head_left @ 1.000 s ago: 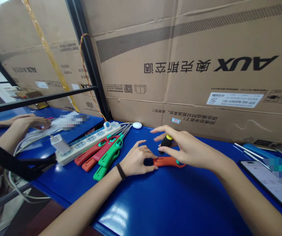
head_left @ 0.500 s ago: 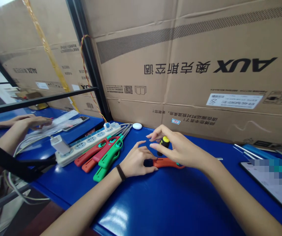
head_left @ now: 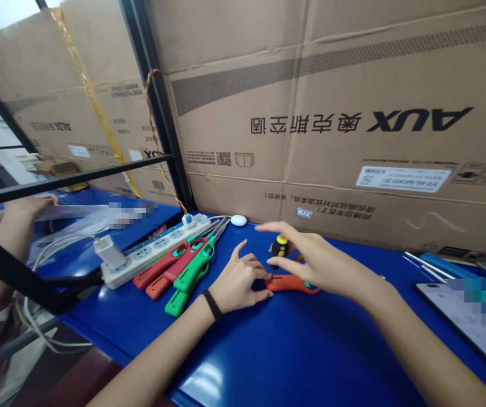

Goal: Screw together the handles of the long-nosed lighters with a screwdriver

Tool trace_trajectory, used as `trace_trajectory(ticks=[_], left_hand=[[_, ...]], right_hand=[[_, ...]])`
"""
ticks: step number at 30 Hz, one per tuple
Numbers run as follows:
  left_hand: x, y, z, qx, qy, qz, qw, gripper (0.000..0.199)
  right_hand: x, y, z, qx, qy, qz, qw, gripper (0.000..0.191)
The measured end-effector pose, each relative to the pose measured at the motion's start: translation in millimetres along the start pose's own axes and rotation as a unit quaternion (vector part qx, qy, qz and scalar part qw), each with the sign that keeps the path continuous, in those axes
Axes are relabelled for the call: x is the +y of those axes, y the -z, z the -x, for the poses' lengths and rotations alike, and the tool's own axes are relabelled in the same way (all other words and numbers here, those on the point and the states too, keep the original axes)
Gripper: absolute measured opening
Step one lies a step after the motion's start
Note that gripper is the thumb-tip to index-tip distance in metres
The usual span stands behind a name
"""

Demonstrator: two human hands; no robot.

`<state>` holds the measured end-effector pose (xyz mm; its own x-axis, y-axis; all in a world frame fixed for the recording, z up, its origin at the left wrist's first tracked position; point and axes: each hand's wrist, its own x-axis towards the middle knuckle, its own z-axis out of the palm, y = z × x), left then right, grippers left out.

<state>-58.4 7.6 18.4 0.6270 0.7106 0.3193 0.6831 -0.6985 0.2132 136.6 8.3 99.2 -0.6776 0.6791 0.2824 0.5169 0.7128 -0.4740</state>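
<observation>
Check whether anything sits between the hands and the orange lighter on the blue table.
Nothing visible does. The left hand pinches one end of the orange lighter, and the right hand holds a black-and-yellow screwdriver upright with its tip down at the lighter.

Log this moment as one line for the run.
left hand: steadies orange lighter on blue table | right hand: holds screwdriver upright on it | spare lighters left
</observation>
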Motion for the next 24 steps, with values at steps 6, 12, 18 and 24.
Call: trace_trajectory(ticks=[6, 12, 18, 24], left_hand=[[-21, 42.5, 59, 0.161, 0.136, -0.072, 0.975, 0.029], [-61, 65.6, 127, 0.052, 0.177, -0.087, 0.979, 0.054], [-69, 54.7, 126, 0.073, 0.188, -0.098, 0.975, 0.041], [-64, 51.0, 120, 0.359, 0.407, 0.1, 0.834, 0.029]], right_hand=[[-2, -3, -6, 0.032, 0.0, 0.131, 0.991, 0.02], [0, -9, -6, 0.027, 0.006, 0.112, 0.993, 0.017], [2, 0, -3, 0.032, -0.016, 0.06, 0.998, 0.013], [-6, 21, 5, 0.096, -0.021, 0.048, 0.994, 0.017]])
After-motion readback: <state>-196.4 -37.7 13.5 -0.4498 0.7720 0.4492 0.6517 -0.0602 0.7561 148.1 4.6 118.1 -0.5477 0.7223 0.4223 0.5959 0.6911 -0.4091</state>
